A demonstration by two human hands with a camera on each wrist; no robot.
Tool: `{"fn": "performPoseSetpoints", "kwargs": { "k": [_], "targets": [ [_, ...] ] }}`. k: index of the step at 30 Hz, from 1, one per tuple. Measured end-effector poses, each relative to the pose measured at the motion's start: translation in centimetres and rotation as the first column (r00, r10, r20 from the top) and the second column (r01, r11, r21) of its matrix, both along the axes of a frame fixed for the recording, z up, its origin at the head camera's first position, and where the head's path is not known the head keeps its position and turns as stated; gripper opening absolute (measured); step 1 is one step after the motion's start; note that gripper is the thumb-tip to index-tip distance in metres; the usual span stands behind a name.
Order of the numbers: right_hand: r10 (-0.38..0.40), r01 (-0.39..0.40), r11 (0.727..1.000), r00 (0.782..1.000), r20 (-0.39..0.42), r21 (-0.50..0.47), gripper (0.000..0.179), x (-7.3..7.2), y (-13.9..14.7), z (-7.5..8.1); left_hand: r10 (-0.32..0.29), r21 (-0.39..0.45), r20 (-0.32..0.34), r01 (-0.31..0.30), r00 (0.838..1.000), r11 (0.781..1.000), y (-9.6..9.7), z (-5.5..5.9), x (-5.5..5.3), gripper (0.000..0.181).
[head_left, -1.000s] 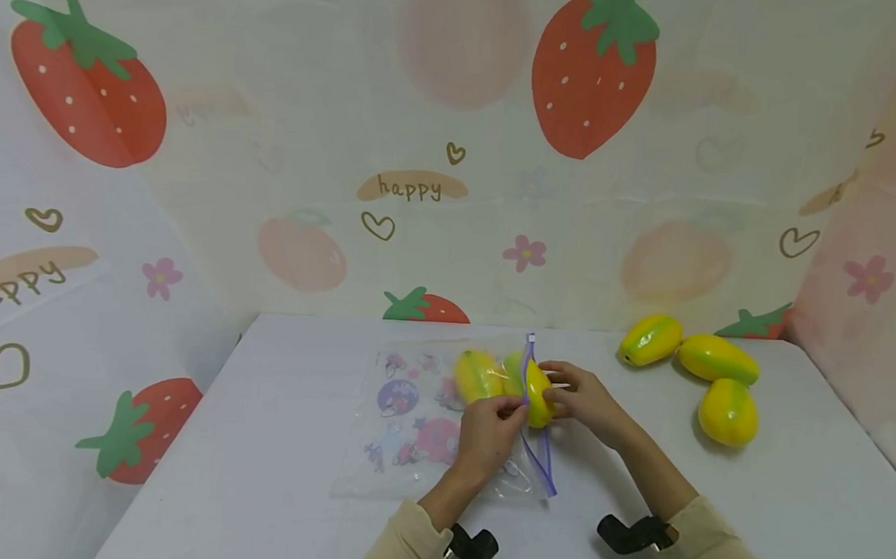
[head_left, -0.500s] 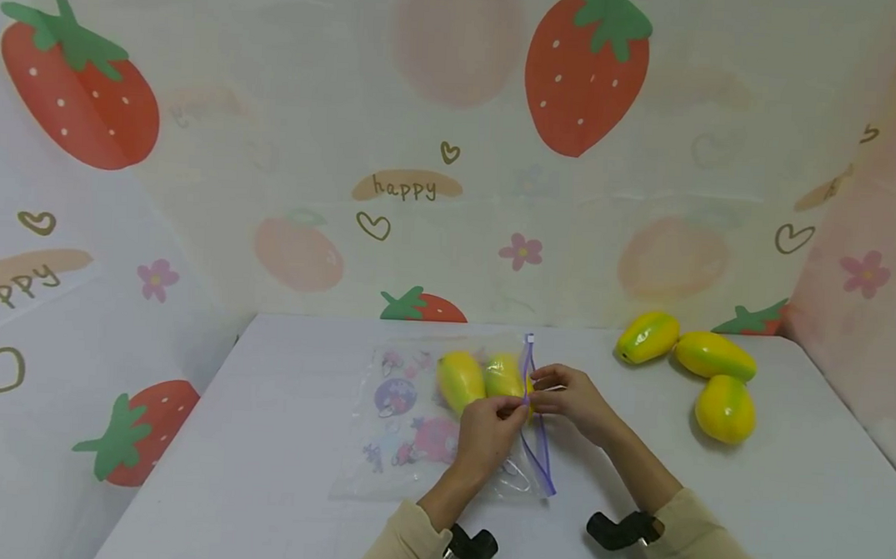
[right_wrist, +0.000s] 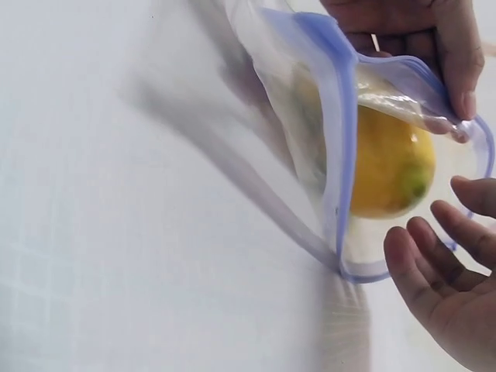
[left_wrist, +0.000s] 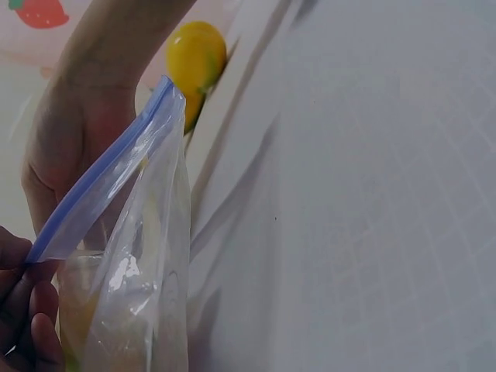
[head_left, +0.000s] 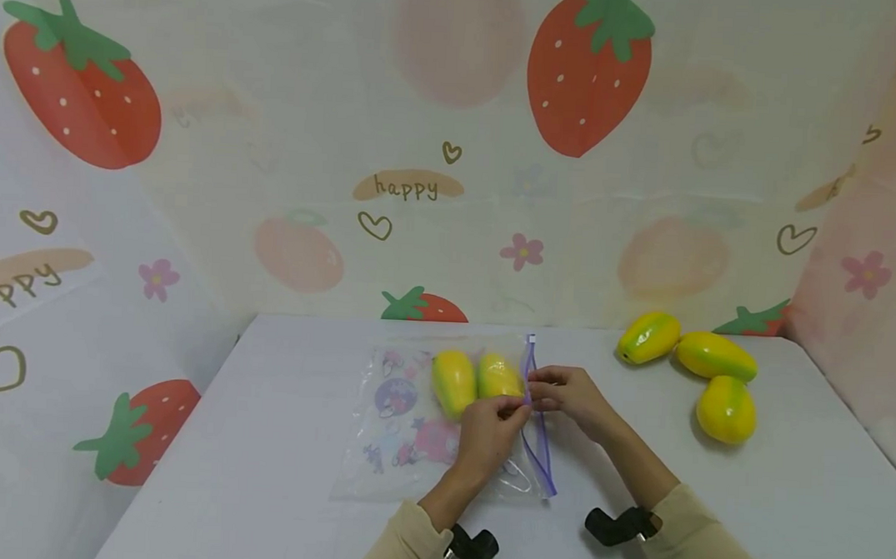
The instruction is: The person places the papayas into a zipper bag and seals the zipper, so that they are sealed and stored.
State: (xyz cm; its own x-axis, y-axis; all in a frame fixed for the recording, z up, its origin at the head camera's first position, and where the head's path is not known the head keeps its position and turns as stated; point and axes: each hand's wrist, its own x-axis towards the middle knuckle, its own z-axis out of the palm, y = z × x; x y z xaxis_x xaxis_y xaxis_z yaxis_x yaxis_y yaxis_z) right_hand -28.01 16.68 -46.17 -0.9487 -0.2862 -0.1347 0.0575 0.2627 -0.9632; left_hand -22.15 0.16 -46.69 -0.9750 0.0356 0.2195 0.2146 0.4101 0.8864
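A clear zip bag (head_left: 379, 477) with cartoon prints and a purple zip edge (head_left: 540, 454) lies on the table, its mouth to the right. Inside, two yellow-green papayas (head_left: 454, 384) rest side by side; one papaya (right_wrist: 391, 167) shows through the parted mouth in the right wrist view. My left hand (head_left: 489, 438) pinches the upper lip of the mouth between thumb and fingers, holding it raised. At the opening, my right hand (head_left: 574, 399) has its fingers spread and slightly bent, with nothing in them. The right wrist view shows these fingers (right_wrist: 399, 248) just outside the bag.
Three more papayas (head_left: 717, 356) lie together at the back right of the white table (head_left: 261, 438). Behind it hangs a strawberry-printed backdrop (head_left: 488, 231). A black wrist camera mount (head_left: 617, 527) sits on each wrist.
The papaya at the right hand has gone leftward into the bag, and the hand has let go of it. The other papaya shifted left inside. The left hand keeps its place.
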Motion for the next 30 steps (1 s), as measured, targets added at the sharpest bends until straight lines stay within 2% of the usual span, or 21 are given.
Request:
{"fn": "performPoseSetpoints", "kwargs": {
  "k": [15, 21, 30],
  "targets": [
    [-0.001, 0.004, 0.992, 1.0, -0.026, 0.124, 0.038, 0.2, 1.9, 1.3, 0.008, -0.023, 0.012, -0.007, 1.0, 1.0, 0.0, 0.0, 0.1, 0.017],
    [-0.006, 0.015, 0.989, 0.998, -0.06, 0.146, 0.041, 0.4, 2.5, 2.0, 0.005, -0.012, 0.032, -0.004, 0.999, 1.0, 0.0, 0.0, 0.2, 0.017],
    [-0.025, 0.045, 0.972, 0.996, -0.089, 0.229, 0.043, 0.6, 4.3, 2.7, -0.001, 0.013, 0.032, 0.001, 0.999, 1.0, -0.1, 0.1, 0.3, 0.016]
  ]
}}
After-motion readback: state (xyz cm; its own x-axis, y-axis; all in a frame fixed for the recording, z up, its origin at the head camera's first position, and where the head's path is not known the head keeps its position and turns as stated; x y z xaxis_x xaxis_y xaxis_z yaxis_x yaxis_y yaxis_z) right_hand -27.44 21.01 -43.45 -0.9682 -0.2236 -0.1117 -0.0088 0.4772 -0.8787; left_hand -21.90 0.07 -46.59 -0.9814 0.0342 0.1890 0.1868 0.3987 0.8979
